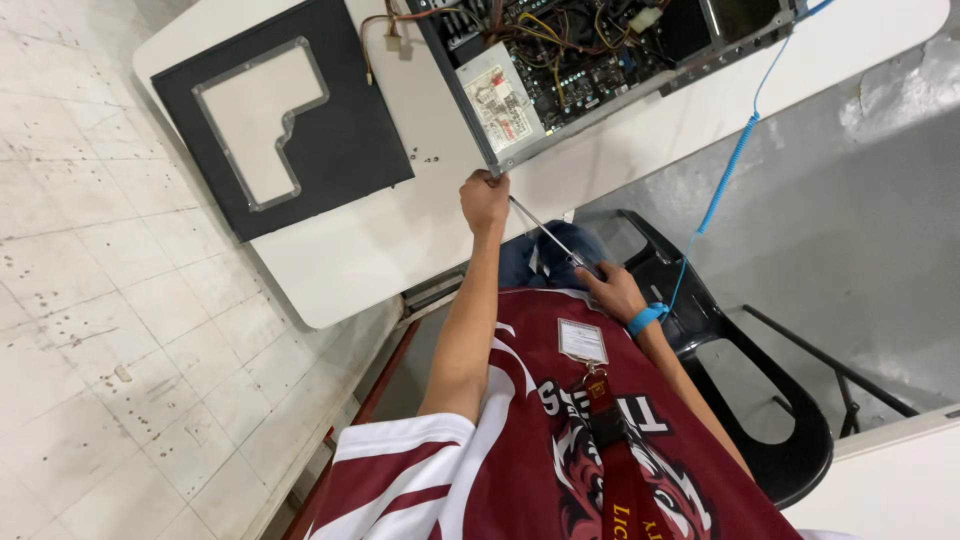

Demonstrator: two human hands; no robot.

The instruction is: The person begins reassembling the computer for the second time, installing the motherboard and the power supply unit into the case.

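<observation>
A long, thin metal screwdriver [552,238] was held at both ends. Its far tip was pinched by the left hand [485,200], which was closed tight against the near corner of an open computer case [520,150]. The case was made of grey metal and was full of coloured wires and dark boards. The handle end was gripped by the right hand [612,290], nearer the body and to the right. A blue strap [645,318] was worn on that wrist, and a curly blue cord [725,180] was joined to it. A flat black side panel [280,115] with a clear window was laid on the smooth white table [400,240], well to the left.
</observation>
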